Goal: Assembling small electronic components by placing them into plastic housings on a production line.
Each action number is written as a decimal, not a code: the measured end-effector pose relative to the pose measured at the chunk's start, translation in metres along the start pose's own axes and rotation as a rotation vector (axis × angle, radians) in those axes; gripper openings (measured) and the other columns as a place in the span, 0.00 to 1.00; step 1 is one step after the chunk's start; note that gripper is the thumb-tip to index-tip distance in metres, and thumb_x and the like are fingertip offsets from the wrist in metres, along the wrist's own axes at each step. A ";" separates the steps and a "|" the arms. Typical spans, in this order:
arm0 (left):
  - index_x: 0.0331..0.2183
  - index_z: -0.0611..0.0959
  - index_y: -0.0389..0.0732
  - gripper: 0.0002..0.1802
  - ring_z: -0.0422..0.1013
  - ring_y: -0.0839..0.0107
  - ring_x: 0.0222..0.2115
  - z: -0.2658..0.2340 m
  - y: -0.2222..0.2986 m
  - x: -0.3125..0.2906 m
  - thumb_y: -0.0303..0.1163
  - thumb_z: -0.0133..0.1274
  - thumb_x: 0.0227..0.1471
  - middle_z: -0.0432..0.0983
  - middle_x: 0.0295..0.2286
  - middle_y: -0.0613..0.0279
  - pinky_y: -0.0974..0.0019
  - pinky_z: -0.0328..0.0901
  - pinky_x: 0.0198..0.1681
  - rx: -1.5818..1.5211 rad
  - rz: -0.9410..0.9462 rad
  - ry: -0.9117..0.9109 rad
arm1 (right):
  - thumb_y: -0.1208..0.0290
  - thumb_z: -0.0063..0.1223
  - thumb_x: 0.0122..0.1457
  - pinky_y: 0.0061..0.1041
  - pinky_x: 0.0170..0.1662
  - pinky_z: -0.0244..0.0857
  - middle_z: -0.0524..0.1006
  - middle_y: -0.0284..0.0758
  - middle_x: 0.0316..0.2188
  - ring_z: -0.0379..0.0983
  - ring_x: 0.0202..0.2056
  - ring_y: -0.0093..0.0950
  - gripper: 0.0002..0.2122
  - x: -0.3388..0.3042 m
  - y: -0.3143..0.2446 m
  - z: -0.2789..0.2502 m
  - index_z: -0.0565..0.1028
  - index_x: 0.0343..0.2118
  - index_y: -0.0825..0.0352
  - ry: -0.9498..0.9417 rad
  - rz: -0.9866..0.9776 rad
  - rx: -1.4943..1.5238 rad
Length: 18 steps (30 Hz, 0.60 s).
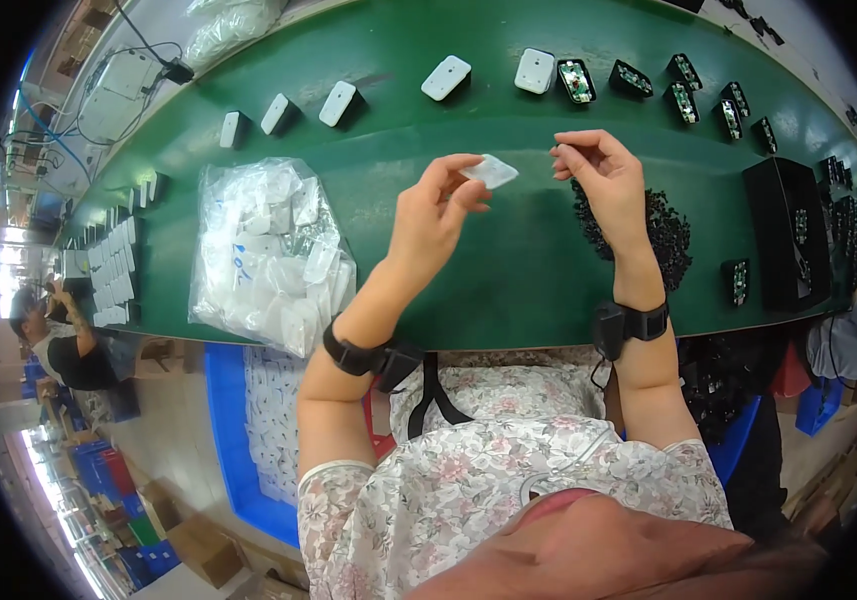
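My left hand (432, 212) pinches a flat, translucent white plastic piece (493, 173) by its left edge, above the green table. To its right, my right hand (610, 190) is raised with thumb and fingertips drawn together. Whatever it pinches, if anything, is too small to make out. Under and beside that hand lies a heap of small black parts (666, 240), partly hidden by the wrist. A clear bag (273, 262) full of similar whitish pieces rests to the left of my left hand.
Several white-covered cases (445, 77) stand along the far side. Farther right are open black cases with green circuit boards (576, 81). A black box (786, 235) sits at the right. Blue bins (235, 450) stand below the table's near edge. A co-worker (68, 340) is at far left.
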<state>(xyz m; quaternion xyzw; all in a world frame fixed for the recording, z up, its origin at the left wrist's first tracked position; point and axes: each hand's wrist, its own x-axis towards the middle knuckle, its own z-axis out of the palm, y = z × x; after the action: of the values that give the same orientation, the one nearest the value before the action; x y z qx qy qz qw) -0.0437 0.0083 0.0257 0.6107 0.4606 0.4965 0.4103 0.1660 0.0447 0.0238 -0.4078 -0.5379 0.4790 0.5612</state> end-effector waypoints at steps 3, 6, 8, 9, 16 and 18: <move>0.43 0.71 0.32 0.12 0.75 0.69 0.29 0.012 -0.014 0.007 0.25 0.44 0.58 0.76 0.33 0.51 0.71 0.71 0.30 -0.179 -0.060 -0.067 | 0.79 0.52 0.57 0.21 0.36 0.70 0.76 0.39 0.30 0.73 0.30 0.23 0.05 -0.003 0.004 0.007 0.70 0.35 0.73 0.010 0.028 0.075; 0.44 0.68 0.31 0.12 0.75 0.68 0.28 0.015 -0.024 0.006 0.24 0.44 0.57 0.75 0.34 0.49 0.71 0.72 0.30 -0.272 -0.123 -0.016 | 0.78 0.52 0.57 0.20 0.35 0.70 0.76 0.39 0.30 0.73 0.30 0.23 0.05 -0.006 0.011 0.016 0.71 0.35 0.73 -0.034 0.077 0.106; 0.46 0.64 0.31 0.16 0.75 0.68 0.27 0.015 -0.030 0.006 0.23 0.44 0.57 0.74 0.34 0.48 0.71 0.72 0.29 -0.213 -0.149 -0.025 | 0.77 0.51 0.57 0.20 0.34 0.69 0.76 0.38 0.30 0.73 0.30 0.22 0.05 -0.008 0.011 0.019 0.72 0.34 0.73 -0.064 0.099 0.066; 0.46 0.64 0.31 0.16 0.75 0.68 0.27 0.014 -0.032 0.006 0.23 0.44 0.57 0.74 0.34 0.48 0.71 0.72 0.29 -0.221 -0.156 -0.025 | 0.77 0.51 0.57 0.19 0.34 0.69 0.77 0.37 0.31 0.73 0.30 0.22 0.05 -0.009 0.011 0.021 0.72 0.34 0.73 -0.098 0.112 0.034; 0.40 0.61 0.35 0.11 0.76 0.53 0.34 0.024 -0.027 0.007 0.23 0.43 0.57 0.72 0.37 0.44 0.60 0.73 0.39 -0.766 -0.459 -0.099 | 0.76 0.51 0.58 0.14 0.34 0.63 0.72 0.28 0.29 0.67 0.30 0.15 0.03 -0.010 0.022 0.023 0.72 0.34 0.69 0.130 -0.077 -0.273; 0.41 0.62 0.35 0.12 0.75 0.57 0.37 0.028 -0.026 0.000 0.26 0.45 0.57 0.72 0.37 0.47 0.61 0.71 0.41 -0.821 -0.471 -0.222 | 0.76 0.51 0.58 0.15 0.34 0.63 0.71 0.28 0.29 0.67 0.30 0.15 0.03 -0.014 0.022 0.028 0.71 0.34 0.68 0.125 -0.061 -0.222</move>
<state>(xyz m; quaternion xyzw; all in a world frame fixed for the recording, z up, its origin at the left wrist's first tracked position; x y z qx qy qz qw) -0.0197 0.0134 -0.0041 0.3270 0.3060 0.4627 0.7651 0.1368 0.0338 0.0020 -0.4797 -0.5637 0.3729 0.5596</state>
